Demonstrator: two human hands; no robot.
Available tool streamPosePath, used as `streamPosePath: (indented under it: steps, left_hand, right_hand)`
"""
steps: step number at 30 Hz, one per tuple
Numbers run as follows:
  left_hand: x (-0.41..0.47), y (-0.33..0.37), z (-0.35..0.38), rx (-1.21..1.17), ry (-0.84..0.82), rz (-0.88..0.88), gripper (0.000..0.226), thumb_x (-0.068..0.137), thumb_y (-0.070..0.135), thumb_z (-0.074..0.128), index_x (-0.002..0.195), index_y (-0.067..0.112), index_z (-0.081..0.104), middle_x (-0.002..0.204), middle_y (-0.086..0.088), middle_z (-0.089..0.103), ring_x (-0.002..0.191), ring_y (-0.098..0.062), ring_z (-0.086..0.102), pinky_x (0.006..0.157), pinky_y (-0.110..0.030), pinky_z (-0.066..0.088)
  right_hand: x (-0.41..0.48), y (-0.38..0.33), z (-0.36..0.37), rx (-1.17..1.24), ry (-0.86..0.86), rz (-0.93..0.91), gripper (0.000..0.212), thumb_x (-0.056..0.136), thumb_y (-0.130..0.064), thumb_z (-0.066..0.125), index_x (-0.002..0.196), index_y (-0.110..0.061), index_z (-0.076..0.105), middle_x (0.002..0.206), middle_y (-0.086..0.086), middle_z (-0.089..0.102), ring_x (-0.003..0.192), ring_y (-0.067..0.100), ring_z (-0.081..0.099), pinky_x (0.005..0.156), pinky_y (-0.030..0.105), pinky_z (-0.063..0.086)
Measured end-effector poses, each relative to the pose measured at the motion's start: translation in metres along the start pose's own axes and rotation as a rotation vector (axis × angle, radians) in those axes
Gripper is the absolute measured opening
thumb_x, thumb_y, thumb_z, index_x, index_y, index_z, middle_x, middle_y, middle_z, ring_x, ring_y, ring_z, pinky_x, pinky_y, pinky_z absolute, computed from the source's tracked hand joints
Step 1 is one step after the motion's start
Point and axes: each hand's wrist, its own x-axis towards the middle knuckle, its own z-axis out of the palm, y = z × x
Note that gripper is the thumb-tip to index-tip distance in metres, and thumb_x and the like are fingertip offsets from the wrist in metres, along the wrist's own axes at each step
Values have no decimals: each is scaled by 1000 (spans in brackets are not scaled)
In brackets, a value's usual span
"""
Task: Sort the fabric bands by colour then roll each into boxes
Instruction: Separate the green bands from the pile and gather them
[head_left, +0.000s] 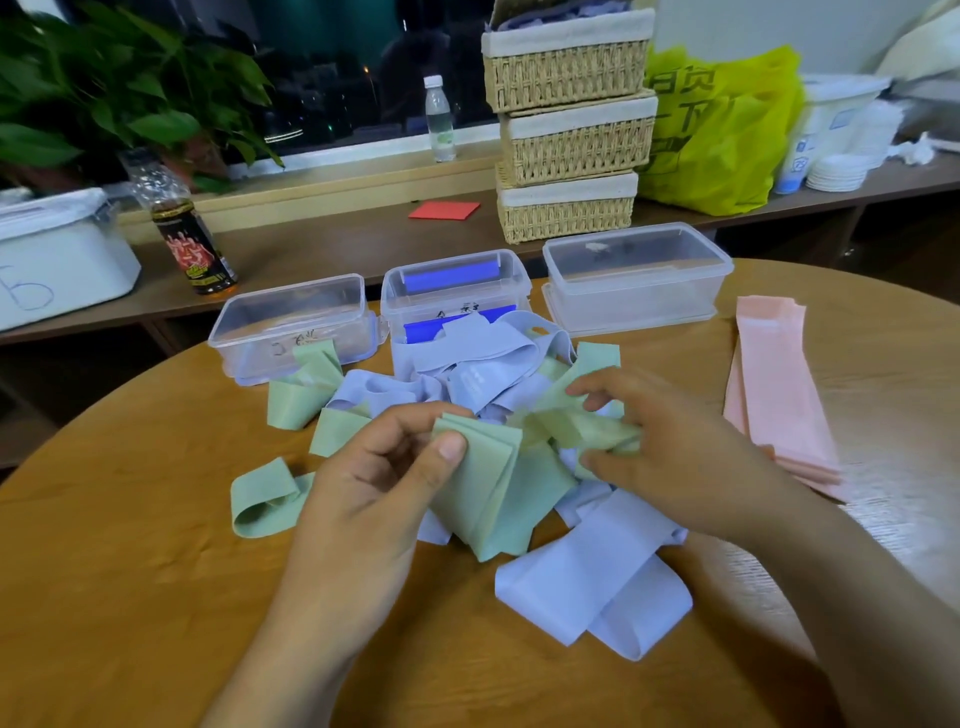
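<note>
Hidden: the heap of bands covers the front of the middle box (397, 304), and the marks on the box walls are unreadable. The left hand (384, 467) has its grip clenched, thumb against fingers, on a folded green band (488, 493) of soft matte fabric, its long axis running toward the near edge. The right hand (675, 452) pinches a crumpled green strip (587, 426) mid-heap, fingertips partly buried. Lavender bands (587, 571) lie looped on the round wooden tabletop (130, 519). Pink bands (774, 384) lie flat and stacked at the right, pointing away.

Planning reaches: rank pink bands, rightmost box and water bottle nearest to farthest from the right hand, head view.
1. Pink bands, just right of the right hand.
2. Rightmost box, behind the hand.
3. Water bottle, far back on the ledge.
</note>
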Motion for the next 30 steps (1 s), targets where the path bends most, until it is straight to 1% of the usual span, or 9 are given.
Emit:
streamPosePath:
  steps: [2, 9, 11, 14, 16, 20, 23, 27, 30]
  left_hand:
    - [1, 0, -2, 0, 1, -1, 17, 88, 30, 68, 101, 31, 81, 100, 1, 78, 96, -8, 68, 86, -15, 52]
    - [2, -1, -4, 10, 21, 0, 19, 90, 30, 68, 105, 28, 81, 102, 1, 77, 98, -10, 67, 89, -19, 52]
    - [1, 0, -2, 7, 23, 3, 18, 90, 29, 68, 103, 28, 81, 102, 1, 78, 97, -9, 68, 88, -17, 52]
    - [0, 0, 0, 12, 1, 14, 9, 93, 31, 77, 101, 29, 80, 99, 1, 77, 95, -9, 67, 86, -17, 52]
    - [-1, 1, 1, -2, -17, 34, 11, 92, 36, 79, 101, 29, 78, 97, 1, 75, 94, -11, 65, 86, -21, 52]
    - [-2, 5, 4, -118, -17, 62, 37, 81, 53, 84, 104, 25, 77, 97, -1, 71, 92, -15, 62, 90, -36, 49]
    - [-2, 5, 8, -174, 18, 82, 38, 82, 51, 85, 107, 23, 78, 106, -4, 74, 104, -22, 66, 101, -47, 49]
    - [1, 1, 9, -215, 99, 108, 26, 89, 40, 77, 109, 25, 78, 133, -7, 71, 133, -30, 61, 116, -56, 42]
    - [1, 0, 8, -247, 94, 98, 17, 92, 34, 71, 105, 26, 77, 131, -3, 73, 130, -27, 64, 113, -54, 43]
  right_hand:
    - [-3, -2, -5, -69, -71, -77, 55, 86, -18, 81, 130, -43, 61, 123, -22, 57, 112, -5, 53, 84, 7, 42]
    - [-11, -2, -24, -158, -290, -174, 54, 89, -14, 77, 131, -47, 67, 131, -33, 61, 122, -10, 55, 99, 12, 46]
    - [-10, -3, -24, -90, -221, -127, 42, 94, -11, 74, 121, -43, 74, 117, -30, 69, 110, -9, 63, 90, 11, 51]
    - [-7, -15, -21, -14, 14, -126, 8, 94, -31, 75, 91, -37, 79, 84, -25, 72, 86, -2, 68, 69, 13, 47]
    - [-7, -25, -17, 64, 196, -157, 11, 89, -39, 78, 79, -38, 74, 81, -23, 70, 83, 5, 67, 69, 15, 46]
    - [-7, -51, -5, 486, 321, -151, 8, 91, -29, 82, 90, -21, 80, 88, -2, 76, 88, 21, 71, 85, 45, 58]
    - [-12, -72, 8, 600, 341, -175, 3, 91, -21, 84, 94, -20, 83, 87, 1, 77, 87, 23, 74, 84, 44, 59]
    - [-18, -88, 18, 670, 253, -235, 20, 95, -8, 77, 107, -22, 84, 95, -2, 80, 93, 22, 76, 84, 34, 61]
    - [-19, -92, 24, 715, 129, -240, 24, 102, -11, 69, 117, -24, 81, 102, 0, 79, 96, 25, 75, 87, 47, 61]
